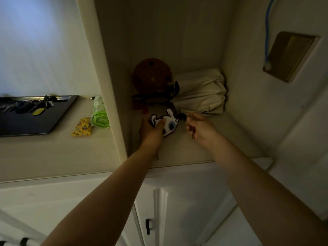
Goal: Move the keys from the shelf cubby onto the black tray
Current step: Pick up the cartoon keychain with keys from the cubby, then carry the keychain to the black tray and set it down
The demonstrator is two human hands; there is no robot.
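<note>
Two bare forearms enter from 6 o'clock and reach up into the shelf cubby. The left hand is closed around a black-and-white pixel-style charm, thumb pressed over its face; the charm sits just above the cubby floor near the left wall. The right hand is pinched shut on a key with a dark head that projects toward 9 o'clock, close to the charm; a thin metal piece hangs below the palm. Whether key and charm are joined cannot be told.

Behind the hands, toward 12 o'clock, a brown round object and a folded cream cloth bundle fill the back of the cubby, wall to wall. The front strip of the cubby floor, toward its front edge, is open.

At 9 o'clock, beyond the cubby's left wall, the bench carries the black tray. Several keys already lie along the tray's far edge; its near half is bare. Between tray and cubby wall stand a green roll and a yellow packet, with bare bench in front of both.
</note>
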